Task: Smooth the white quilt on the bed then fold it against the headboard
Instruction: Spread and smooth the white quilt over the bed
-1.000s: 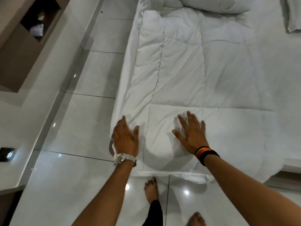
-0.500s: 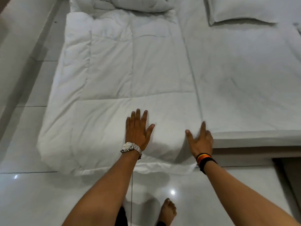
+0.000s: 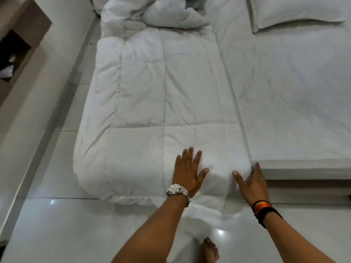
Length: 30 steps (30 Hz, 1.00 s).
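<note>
Both hands — left (image 3: 188,173), right (image 3: 251,184) — press flat on the quilt (image 3: 161,95).

The quilt (image 3: 161,103) is plain white, stitched into large squares, on a white sheet (image 3: 294,95). The far right pillow (image 3: 292,10) is white too. The near wristband (image 3: 263,206) is orange, yellow and black; the watch (image 3: 177,190) is silver.

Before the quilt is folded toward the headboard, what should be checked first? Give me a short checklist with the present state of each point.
1. Left hand flat on the quilt: ok.
2. Right hand at the quilt's right edge: ok.
3. Near part of quilt smooth: ok.
4. Far end of quilt smooth: not ok, it lies bunched.
5. Pillow off the quilt: ok.
6. Headboard free: cannot tell, out of view.
</note>
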Available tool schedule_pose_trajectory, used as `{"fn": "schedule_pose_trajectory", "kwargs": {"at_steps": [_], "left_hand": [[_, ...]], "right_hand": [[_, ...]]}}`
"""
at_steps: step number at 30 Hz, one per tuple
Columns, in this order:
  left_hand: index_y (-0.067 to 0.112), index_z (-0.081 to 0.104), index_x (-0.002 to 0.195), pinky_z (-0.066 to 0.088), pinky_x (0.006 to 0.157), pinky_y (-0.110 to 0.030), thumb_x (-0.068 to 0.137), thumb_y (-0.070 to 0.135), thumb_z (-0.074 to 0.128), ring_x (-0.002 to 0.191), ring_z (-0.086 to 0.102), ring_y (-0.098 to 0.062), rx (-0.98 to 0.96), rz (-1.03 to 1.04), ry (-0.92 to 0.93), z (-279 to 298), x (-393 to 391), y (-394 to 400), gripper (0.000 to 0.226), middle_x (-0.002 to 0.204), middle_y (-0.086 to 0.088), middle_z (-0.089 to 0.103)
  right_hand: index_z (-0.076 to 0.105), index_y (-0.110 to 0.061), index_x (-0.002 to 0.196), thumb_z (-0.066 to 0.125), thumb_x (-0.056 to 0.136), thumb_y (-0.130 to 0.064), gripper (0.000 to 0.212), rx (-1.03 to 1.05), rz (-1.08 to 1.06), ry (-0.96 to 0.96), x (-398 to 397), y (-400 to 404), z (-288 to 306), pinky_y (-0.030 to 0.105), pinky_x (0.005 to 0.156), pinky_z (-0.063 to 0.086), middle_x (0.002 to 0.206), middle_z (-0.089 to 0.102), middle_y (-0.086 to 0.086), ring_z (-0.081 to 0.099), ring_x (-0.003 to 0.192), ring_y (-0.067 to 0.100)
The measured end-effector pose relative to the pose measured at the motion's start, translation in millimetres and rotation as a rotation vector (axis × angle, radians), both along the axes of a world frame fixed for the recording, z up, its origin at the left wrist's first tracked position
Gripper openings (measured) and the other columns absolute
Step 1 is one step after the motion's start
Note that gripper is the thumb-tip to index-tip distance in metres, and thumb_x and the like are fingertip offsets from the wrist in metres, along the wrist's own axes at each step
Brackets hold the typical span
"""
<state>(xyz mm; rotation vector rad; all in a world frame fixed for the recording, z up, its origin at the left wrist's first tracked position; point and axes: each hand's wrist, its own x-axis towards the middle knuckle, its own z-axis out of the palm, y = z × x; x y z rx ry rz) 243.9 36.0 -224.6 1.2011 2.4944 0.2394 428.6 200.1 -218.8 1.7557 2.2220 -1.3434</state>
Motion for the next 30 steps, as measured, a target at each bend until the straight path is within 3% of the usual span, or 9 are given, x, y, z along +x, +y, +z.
{"fn": "schedule_pose_trajectory", "kwargs": {"at_steps": [3, 5, 8, 11, 19, 24, 28, 30], "left_hand": [[0.031, 0.001, 0.166, -0.006, 0.13, -0.045, 0.103, 0.066, 0.02, 0.16, -0.014, -0.023, 0.013, 0.015, 0.007, 10, -25, -31, 0.075, 0.174, -0.002, -0.014], [0.031, 0.002, 0.166, -0.005, 0.13, -0.045, 0.104, 0.066, 0.022, 0.161, -0.012, -0.023, 0.018, 0.063, 0.015, 19, -56, -59, 0.074, 0.174, -0.001, -0.012], [0.031, 0.003, 0.166, -0.003, 0.13, -0.046, 0.104, 0.065, 0.021, 0.161, -0.009, -0.024, 0.008, 0.16, 0.064, 36, -122, -116, 0.073, 0.174, -0.001, -0.008], [0.03, 0.005, 0.166, -0.001, 0.13, -0.047, 0.102, 0.066, 0.018, 0.161, -0.005, -0.025, 0.024, 0.245, 0.095, 56, -195, -169, 0.075, 0.175, -0.003, -0.004], [0.03, 0.012, 0.166, 0.01, 0.129, -0.049, 0.105, 0.063, 0.024, 0.161, 0.006, -0.03, 0.102, 0.256, 0.105, 86, -365, -287, 0.071, 0.175, -0.007, 0.007], [0.033, 0.014, 0.165, 0.016, 0.128, -0.044, 0.105, 0.061, 0.027, 0.159, 0.017, -0.029, 0.175, 0.236, -0.01, 71, -442, -272, 0.067, 0.173, -0.007, 0.019], [0.031, 0.016, 0.165, 0.022, 0.126, -0.048, 0.105, 0.06, 0.031, 0.156, 0.023, -0.031, 0.241, 0.25, -0.107, 30, -509, -206, 0.068, 0.171, -0.009, 0.025], [0.032, 0.011, 0.166, 0.021, 0.126, -0.05, 0.105, 0.061, 0.032, 0.157, 0.021, -0.032, 0.292, 0.3, -0.168, 13, -538, -172, 0.07, 0.172, -0.01, 0.02]], "right_hand": [[0.009, -0.021, 0.168, 0.046, 0.095, -0.074, 0.098, 0.287, 0.136, -0.045, -35, -36, 16, 0.058, 0.127, 0.004, 0.175, 0.008, 0.014, 0.007, 0.161, 0.033], [0.01, -0.021, 0.168, 0.041, 0.096, -0.069, 0.093, 0.347, 0.232, 0.0, -72, -64, 29, 0.054, 0.127, -0.004, 0.176, 0.001, 0.013, 0.0, 0.162, 0.029], [0.009, -0.021, 0.168, 0.046, 0.104, -0.058, 0.083, 0.34, 0.402, 0.059, -152, -109, 45, 0.055, 0.129, -0.005, 0.176, -0.002, 0.011, -0.003, 0.162, 0.027], [0.006, -0.024, 0.168, 0.04, 0.106, -0.058, 0.079, 0.371, 0.524, 0.082, -233, -153, 52, 0.054, 0.129, -0.005, 0.176, -0.003, 0.008, -0.004, 0.162, 0.026], [0.008, -0.027, 0.168, 0.035, 0.107, -0.059, 0.074, 0.385, 0.533, 0.043, -434, -270, 65, 0.057, 0.128, -0.006, 0.176, -0.003, 0.007, -0.005, 0.162, 0.026], [0.011, -0.027, 0.168, 0.032, 0.107, -0.059, 0.073, 0.477, 0.409, -0.073, -507, -273, 44, 0.06, 0.127, -0.003, 0.176, -0.002, 0.012, -0.004, 0.162, 0.03], [0.011, -0.026, 0.168, 0.024, 0.107, -0.061, 0.072, 0.527, 0.347, -0.215, -520, -274, -15, 0.063, 0.126, -0.003, 0.175, 0.0, 0.016, -0.001, 0.162, 0.034], [0.018, -0.023, 0.168, 0.024, 0.105, -0.061, 0.074, 0.614, 0.339, -0.225, -520, -285, -38, 0.064, 0.126, 0.0, 0.174, 0.01, 0.019, 0.008, 0.161, 0.037]]}}
